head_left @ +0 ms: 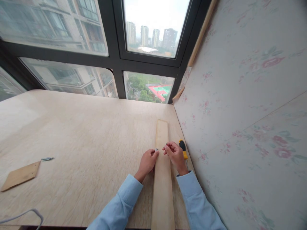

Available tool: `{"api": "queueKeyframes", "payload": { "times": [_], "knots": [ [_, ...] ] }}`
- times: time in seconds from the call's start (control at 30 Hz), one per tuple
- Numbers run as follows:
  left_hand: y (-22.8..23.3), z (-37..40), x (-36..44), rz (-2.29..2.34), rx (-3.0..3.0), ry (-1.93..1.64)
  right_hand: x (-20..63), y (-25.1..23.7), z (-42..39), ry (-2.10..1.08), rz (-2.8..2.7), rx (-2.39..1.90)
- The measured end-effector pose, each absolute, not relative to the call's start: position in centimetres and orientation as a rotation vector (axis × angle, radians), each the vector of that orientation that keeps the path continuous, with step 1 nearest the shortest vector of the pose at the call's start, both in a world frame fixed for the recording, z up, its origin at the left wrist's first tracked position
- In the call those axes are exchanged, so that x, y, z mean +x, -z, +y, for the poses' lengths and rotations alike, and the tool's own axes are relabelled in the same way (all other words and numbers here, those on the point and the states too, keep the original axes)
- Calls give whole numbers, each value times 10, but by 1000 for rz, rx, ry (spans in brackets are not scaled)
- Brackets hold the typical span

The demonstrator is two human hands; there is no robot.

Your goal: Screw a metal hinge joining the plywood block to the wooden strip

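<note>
Closest to us the pale wooden strip (162, 179) runs out from the bottom edge, flat on the tabletop (83, 134), with our two blue sleeves (120, 207) either side of it; our left hand (147, 162) rests at the strip's left edge, fingers curled and pinched on a small metal piece (156, 149), likely a screw, held at the fingertips; our right hand (174, 154) hovers over the strip's right edge, fingers bent in and closed on another tiny metal bit (166, 144), too small for us to name; the two hands sit just apart, fingertips facing each other across the strip.

Just to the right of the right hand lies a screwdriver (183, 150) with a yellow and black handle, its shaft partly hidden behind the wrist, near the floral wallpapered wall (240, 111); beyond the hands the strip reaches toward the window (148, 48).

Well off to the left of the left hand a small flat wooden board (20, 175) lies on the tabletop, with a few loose screws (47, 158) just past its corner; a thin grey cable (26, 214) loops at the near left edge.
</note>
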State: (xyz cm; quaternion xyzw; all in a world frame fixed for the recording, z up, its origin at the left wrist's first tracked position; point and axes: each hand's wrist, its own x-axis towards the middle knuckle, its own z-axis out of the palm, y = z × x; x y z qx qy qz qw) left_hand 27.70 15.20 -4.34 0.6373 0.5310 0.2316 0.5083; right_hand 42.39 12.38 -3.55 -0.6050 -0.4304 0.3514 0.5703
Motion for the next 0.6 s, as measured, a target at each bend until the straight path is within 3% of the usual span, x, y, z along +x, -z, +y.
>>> {"api": "queueKeyframes", "payload": {
  "times": [0.6],
  "knots": [
    [44, 151, 278, 1310, 1553, -538, 421, 47, 127, -550, -1470, -1487]
  ]
}}
